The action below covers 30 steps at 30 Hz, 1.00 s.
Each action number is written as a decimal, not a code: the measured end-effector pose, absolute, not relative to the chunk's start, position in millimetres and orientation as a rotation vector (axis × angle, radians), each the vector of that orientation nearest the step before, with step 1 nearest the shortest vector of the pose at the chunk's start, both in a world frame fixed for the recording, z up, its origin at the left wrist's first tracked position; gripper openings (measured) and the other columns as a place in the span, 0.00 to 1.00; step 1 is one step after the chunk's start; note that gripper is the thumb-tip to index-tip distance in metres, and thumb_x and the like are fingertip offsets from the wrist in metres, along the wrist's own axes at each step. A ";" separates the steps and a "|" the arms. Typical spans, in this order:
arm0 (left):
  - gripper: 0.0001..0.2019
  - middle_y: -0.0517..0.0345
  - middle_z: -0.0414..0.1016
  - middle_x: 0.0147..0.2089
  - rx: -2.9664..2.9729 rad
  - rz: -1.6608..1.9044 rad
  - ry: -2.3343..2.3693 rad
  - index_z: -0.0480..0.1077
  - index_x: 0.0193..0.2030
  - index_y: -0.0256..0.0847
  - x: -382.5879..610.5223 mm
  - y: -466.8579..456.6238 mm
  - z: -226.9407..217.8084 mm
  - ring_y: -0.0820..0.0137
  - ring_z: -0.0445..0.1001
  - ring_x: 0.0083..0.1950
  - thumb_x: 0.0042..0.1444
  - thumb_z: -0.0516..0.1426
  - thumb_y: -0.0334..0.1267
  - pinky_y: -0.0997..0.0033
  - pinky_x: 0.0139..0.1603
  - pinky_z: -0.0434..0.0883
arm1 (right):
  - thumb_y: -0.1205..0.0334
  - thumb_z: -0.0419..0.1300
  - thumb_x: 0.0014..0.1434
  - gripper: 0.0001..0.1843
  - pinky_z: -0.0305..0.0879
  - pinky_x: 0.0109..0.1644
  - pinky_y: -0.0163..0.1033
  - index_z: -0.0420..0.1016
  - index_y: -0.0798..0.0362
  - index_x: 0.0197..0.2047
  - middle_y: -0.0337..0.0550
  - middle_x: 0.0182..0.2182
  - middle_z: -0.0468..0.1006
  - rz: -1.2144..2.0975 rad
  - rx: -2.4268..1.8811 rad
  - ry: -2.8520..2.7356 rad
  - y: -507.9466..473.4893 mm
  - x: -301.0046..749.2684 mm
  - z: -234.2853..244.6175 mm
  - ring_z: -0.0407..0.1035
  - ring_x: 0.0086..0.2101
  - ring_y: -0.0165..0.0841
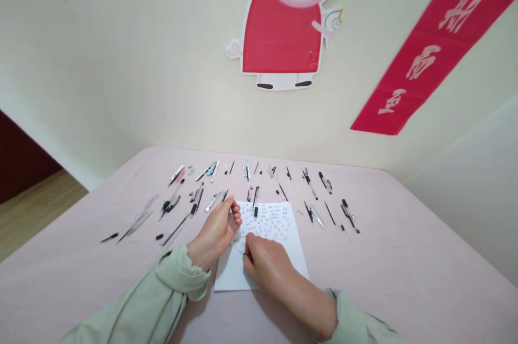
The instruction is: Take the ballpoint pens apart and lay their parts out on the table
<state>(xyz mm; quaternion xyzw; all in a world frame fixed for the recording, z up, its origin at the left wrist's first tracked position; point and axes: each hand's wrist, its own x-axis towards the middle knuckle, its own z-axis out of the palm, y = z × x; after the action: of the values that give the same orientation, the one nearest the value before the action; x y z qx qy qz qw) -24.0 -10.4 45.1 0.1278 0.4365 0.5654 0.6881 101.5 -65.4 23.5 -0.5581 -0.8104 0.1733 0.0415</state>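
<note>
A white sheet of paper point(279, 225) covered with small scribbles lies on the pink table point(404, 268) in front of me. My left hand point(216, 233) is closed around a clear pen barrel point(231, 217) at the sheet's left edge. My right hand point(267, 263) rests on the paper, its fingers curled around a small dark pen part point(250, 256) that is mostly hidden. Both arms wear pale green sleeves.
Several pens, barrels, refills and caps lie in rows across the table beyond the paper, from far left point(137, 220) to right point(350, 217). A cream wall with a cartoon pig sticker point(283, 26) and a red banner point(437, 36) stands behind.
</note>
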 end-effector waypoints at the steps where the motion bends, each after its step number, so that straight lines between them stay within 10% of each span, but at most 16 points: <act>1: 0.11 0.65 0.62 0.21 0.281 1.270 0.983 0.62 0.26 0.36 -23.8 -10.4 44.9 0.82 0.62 0.19 0.61 0.51 0.30 0.85 0.19 0.62 | 0.68 0.52 0.55 0.07 0.47 0.28 0.36 0.69 0.53 0.37 0.45 0.30 0.78 0.538 -1.717 -2.457 -62.9 104.7 23.8 0.70 0.28 0.35; 12: 0.09 0.54 0.74 0.27 0.266 1.079 0.902 0.70 0.29 0.32 -7.5 -24.7 35.5 0.75 0.74 0.29 0.56 0.51 0.23 0.76 0.33 0.73 | 0.68 0.55 0.52 0.03 0.50 0.25 0.31 0.65 0.53 0.29 0.30 0.18 0.62 1.041 -1.528 -1.777 -25.5 134.3 37.1 0.58 0.21 0.26; 30: 0.12 0.56 0.74 0.27 0.177 1.049 0.824 0.71 0.29 0.31 2.4 -34.2 30.4 0.77 0.72 0.27 0.58 0.49 0.22 0.78 0.30 0.72 | 0.73 0.53 0.56 0.12 0.60 0.41 0.36 0.73 0.52 0.40 0.42 0.35 0.73 0.765 -1.305 -2.055 -28.8 133.2 34.3 0.67 0.37 0.32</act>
<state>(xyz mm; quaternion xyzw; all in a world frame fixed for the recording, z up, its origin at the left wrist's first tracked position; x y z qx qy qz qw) 2.4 -34.2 30.4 0.0821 0.3816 0.4859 0.7820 133.2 -28.8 34.3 -0.4895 -0.7705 0.2870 0.2905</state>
